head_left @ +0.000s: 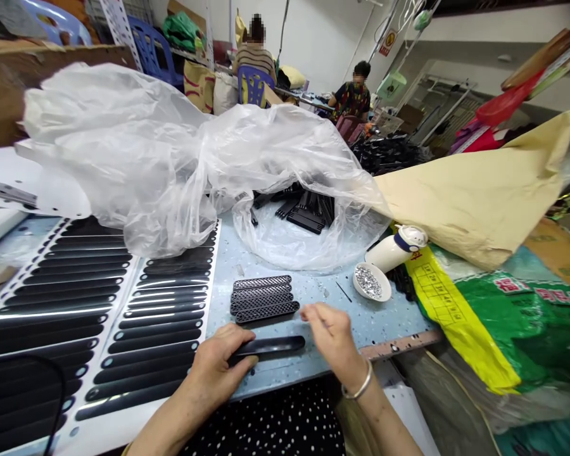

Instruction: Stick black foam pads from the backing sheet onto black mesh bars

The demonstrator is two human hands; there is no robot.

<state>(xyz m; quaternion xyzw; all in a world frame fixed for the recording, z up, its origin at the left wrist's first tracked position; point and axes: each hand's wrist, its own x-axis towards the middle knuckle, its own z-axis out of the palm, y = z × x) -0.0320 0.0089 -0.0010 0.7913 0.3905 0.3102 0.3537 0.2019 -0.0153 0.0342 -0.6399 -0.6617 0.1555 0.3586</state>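
My left hand (218,364) is closed on a long black plastic strip (278,346), holding it flat just above the table's near edge. My right hand (330,332) hovers over the strip's right end, fingertips pinched together on something too small to make out. Just beyond lie several black perforated strips (263,297) side by side on the pale blue tabletop (323,285). A small white bowl (371,282) with tiny silvery pieces stands to the right.
White sheets with rows of black strips (123,316) cover the left. A large clear plastic bag (180,158) holds more black parts (308,212). A white bottle (396,248) lies on its side; sacks (503,304) and brown paper (479,190) crowd the right. Two people sit at the back.
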